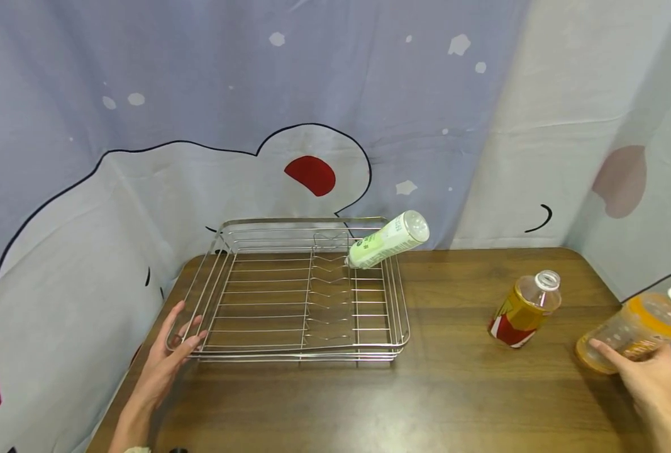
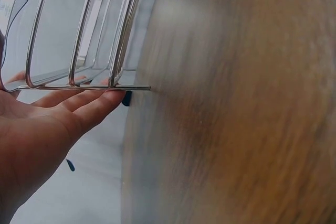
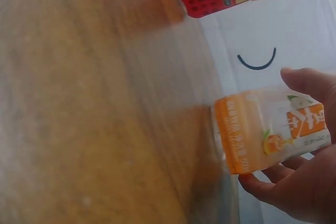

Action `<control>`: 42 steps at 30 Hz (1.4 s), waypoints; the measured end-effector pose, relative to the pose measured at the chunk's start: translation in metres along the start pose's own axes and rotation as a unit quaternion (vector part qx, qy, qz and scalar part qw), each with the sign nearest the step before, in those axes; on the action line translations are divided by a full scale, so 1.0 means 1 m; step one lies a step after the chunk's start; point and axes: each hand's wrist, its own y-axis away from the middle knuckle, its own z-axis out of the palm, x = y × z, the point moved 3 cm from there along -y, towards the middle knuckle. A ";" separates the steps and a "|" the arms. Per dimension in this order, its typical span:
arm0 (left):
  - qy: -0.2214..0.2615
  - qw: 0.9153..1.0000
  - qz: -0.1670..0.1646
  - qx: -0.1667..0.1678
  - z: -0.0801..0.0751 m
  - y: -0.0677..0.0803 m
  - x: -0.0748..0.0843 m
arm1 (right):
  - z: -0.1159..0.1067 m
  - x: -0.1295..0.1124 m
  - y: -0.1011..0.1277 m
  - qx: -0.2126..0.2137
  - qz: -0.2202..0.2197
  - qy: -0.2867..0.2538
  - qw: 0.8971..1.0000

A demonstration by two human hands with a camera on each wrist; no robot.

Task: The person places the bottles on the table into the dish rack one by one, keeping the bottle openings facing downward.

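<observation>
Fingers of right hand [image 1: 649,377] wrap orange bottle [image 1: 635,328].

A dish rack [image 1: 307,296] of thin, shiny metal wire sits on a surface [image 1: 437,390] of brown wood with a smooth, faintly glossy grain. The orange bottle [image 1: 635,327] is clear, glossy plastic with a printed label, and the backdrop [image 1: 199,94] is soft, matt cloth.

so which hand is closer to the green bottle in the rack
Left. The left hand rests on the rack's near left corner, diagonally across from the green bottle; the right hand holds an orange bottle far right.
</observation>
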 end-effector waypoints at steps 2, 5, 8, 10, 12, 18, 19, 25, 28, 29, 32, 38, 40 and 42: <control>-0.005 1.000 -0.003 -0.001 0.000 0.000 0.000 | 0.001 0.003 0.000 0.004 0.005 0.004 1.000; -0.010 1.000 -0.006 -0.002 0.001 0.000 0.000 | -0.001 0.009 0.001 -0.008 -0.006 0.020 1.000; -0.012 1.000 -0.009 -0.002 0.001 0.001 0.000 | -0.002 0.017 0.002 -0.026 -0.017 0.021 0.999; -0.011 1.000 -0.009 -0.002 0.001 0.001 0.000 | -0.002 0.020 0.003 -0.031 -0.011 0.030 0.999; -0.007 1.000 -0.007 -0.002 0.001 0.001 0.000 | -0.002 0.023 0.002 -0.024 -0.005 0.033 0.999; -0.008 1.000 -0.007 -0.002 0.001 0.002 0.000 | -0.002 0.024 0.000 -0.004 0.009 0.047 0.999; -0.011 1.000 -0.009 -0.001 0.001 0.002 0.000 | -0.003 0.023 -0.001 -0.003 0.010 0.045 0.999; -0.012 1.000 -0.011 0.003 0.001 0.001 -0.001 | -0.005 0.012 0.001 0.007 -0.003 0.029 1.000; -0.002 1.000 -0.004 0.001 0.002 0.001 -0.001 | -0.008 0.002 0.002 0.009 -0.019 0.000 1.000; 0.000 1.000 -0.003 0.000 0.002 0.001 -0.001 | -0.009 -0.002 0.003 0.006 -0.026 -0.002 1.000; 0.000 1.000 -0.002 0.001 0.002 0.001 0.000 | -0.011 -0.012 0.004 -0.004 -0.035 0.002 0.999; -0.004 1.000 -0.001 0.003 0.001 0.001 0.001 | -0.016 -0.033 0.006 -0.034 -0.095 0.011 0.995; -0.006 1.000 -0.002 0.004 0.001 0.001 0.001 | -0.017 -0.042 0.005 -0.028 -0.144 -0.007 0.989; -0.007 1.000 -0.003 0.004 0.002 0.001 0.001 | -0.019 -0.051 0.005 -0.019 -0.180 -0.023 0.983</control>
